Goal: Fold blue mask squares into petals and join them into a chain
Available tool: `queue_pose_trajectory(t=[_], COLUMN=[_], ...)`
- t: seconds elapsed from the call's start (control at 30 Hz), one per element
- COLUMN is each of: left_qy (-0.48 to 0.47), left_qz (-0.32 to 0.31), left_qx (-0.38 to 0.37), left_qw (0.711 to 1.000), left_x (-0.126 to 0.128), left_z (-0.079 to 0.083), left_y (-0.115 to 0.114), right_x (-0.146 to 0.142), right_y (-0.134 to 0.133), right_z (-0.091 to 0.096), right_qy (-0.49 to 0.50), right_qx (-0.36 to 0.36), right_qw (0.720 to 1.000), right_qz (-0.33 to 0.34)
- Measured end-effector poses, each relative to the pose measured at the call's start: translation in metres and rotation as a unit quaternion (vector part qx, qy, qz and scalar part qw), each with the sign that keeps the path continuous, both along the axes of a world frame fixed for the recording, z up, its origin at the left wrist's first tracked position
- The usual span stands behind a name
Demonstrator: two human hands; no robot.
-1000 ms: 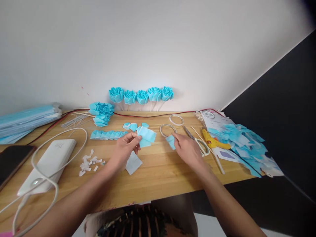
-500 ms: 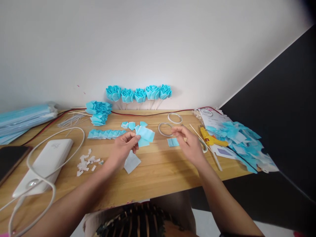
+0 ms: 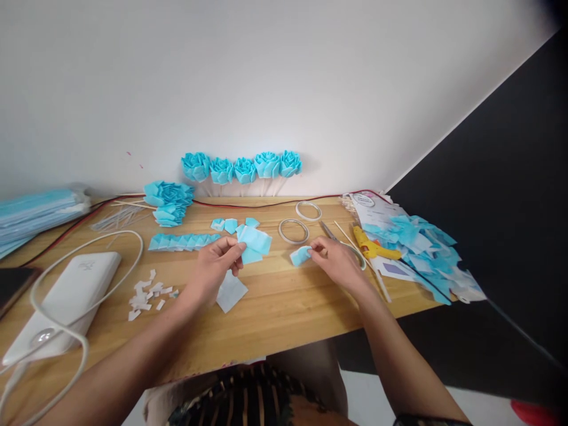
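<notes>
Pinched in my left hand (image 3: 222, 257) are blue fabric squares (image 3: 256, 241), fanned a little and held above the table. My right hand (image 3: 331, 257) grips the edge of a small blue fabric piece (image 3: 300, 255), lifted at a tilt from the wood. Below my left hand lies a pale fabric square (image 3: 231, 291). Several folded blue petals (image 3: 231, 225) rest just behind it, and a row of overlapping folded petals (image 3: 184, 242) stretches to the left. Scissors (image 3: 329, 231) lie partly hidden behind my right hand.
Blue flowers on sticks (image 3: 245, 170) lean against the wall; more flowers (image 3: 171, 201) lie left. Two tape rolls (image 3: 293, 231) sit mid-table. At right are a yellow glue gun (image 3: 375, 245) and a heap of blue scraps (image 3: 421, 248). A white power bank (image 3: 66, 302) and paper bits (image 3: 148, 293) lie left.
My right hand has come down and closed on the small blue piece that lay flat, raising it. The left hand keeps its squares. The whole view has shifted slightly.
</notes>
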State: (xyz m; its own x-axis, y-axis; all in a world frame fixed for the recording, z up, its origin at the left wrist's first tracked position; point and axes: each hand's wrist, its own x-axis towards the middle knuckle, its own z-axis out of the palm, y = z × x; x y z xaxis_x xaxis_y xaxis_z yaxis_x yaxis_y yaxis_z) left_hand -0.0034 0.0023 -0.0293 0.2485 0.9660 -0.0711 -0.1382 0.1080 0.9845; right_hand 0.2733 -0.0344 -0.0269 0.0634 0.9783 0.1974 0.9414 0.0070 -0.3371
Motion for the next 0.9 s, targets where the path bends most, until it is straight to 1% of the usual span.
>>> queue_pose_trajectory(t=[0.1, 0.13, 0.17, 0.2, 0.23, 0.3, 0.33, 0.37, 0.43, 0.5, 0.57, 0.6, 0.67, 0.73, 0.8, 0.83, 0.9], left_qy=[0.006, 0.008, 0.009, 0.009, 0.008, 0.006, 0.006, 0.006, 0.008, 0.009, 0.012, 0.013, 0.016, 0.021, 0.029, 0.033, 0.043], left_qz=[-0.003, -0.003, -0.003, -0.001, -0.001, -0.003, -0.005, -0.006, -0.008, -0.012, -0.023, -0.029, -0.04, -0.05, -0.057, -0.057, -0.048], left_qx=[0.006, 0.006, 0.006, 0.006, 0.005, 0.005, 0.006, 0.007, 0.007, 0.006, 0.008, 0.009, 0.01, 0.013, 0.015, 0.015, 0.013], left_qw=[1.0, 1.0, 1.0, 1.0, 1.0, 1.0, 1.0, 1.0, 1.0, 1.0, 1.0, 0.999, 0.999, 0.998, 0.998, 0.998, 0.998], left_x=[0.0, 0.0, 0.0, 0.0, 0.001, 0.001, 0.001, 0.002, 0.002, 0.003, 0.003, 0.003, 0.004, 0.004, 0.004, 0.004, 0.003], left_z=[0.001, 0.001, 0.001, 0.001, 0.001, 0.001, 0.001, 0.0, -0.001, -0.001, -0.002, -0.002, -0.002, -0.002, 0.0, 0.0, 0.002], left_y=[0.0, 0.0, 0.0, 0.0, 0.0, 0.0, 0.0, 0.0, 0.0, -0.001, -0.002, -0.002, -0.003, -0.003, -0.002, -0.002, 0.0], right_x=[-0.018, -0.025, -0.031, -0.037, -0.041, -0.047, -0.048, -0.049, -0.05, -0.053, -0.061, -0.065, -0.075, -0.083, -0.085, -0.084, -0.074], right_y=[-0.006, -0.008, -0.011, -0.014, -0.016, -0.021, -0.023, -0.023, -0.023, -0.019, -0.014, -0.011, -0.006, -0.001, 0.003, 0.005, 0.007], right_z=[0.006, 0.006, 0.006, 0.005, 0.003, 0.002, 0.003, 0.006, 0.012, 0.017, 0.019, 0.019, 0.016, 0.012, 0.01, 0.011, 0.014], right_qy=[0.009, -0.008, -0.025, -0.035, -0.031, 0.022, 0.063, 0.105, 0.183, 0.257, 0.348, 0.397, 0.49, 0.565, 0.619, 0.637, 0.657], right_qx=[0.111, 0.134, 0.138, 0.122, 0.09, 0.02, 0.003, 0.004, 0.036, 0.055, 0.024, -0.004, -0.06, -0.093, -0.093, -0.08, -0.032], right_qw=[0.994, 0.991, 0.99, 0.99, 0.99, 0.987, 0.985, 0.983, 0.976, 0.961, 0.933, 0.912, 0.862, 0.812, 0.774, 0.762, 0.751], right_qz=[-0.001, 0.011, 0.034, 0.067, 0.105, 0.157, 0.16, 0.15, 0.114, 0.089, 0.092, 0.1, 0.113, 0.111, 0.093, 0.08, 0.048])
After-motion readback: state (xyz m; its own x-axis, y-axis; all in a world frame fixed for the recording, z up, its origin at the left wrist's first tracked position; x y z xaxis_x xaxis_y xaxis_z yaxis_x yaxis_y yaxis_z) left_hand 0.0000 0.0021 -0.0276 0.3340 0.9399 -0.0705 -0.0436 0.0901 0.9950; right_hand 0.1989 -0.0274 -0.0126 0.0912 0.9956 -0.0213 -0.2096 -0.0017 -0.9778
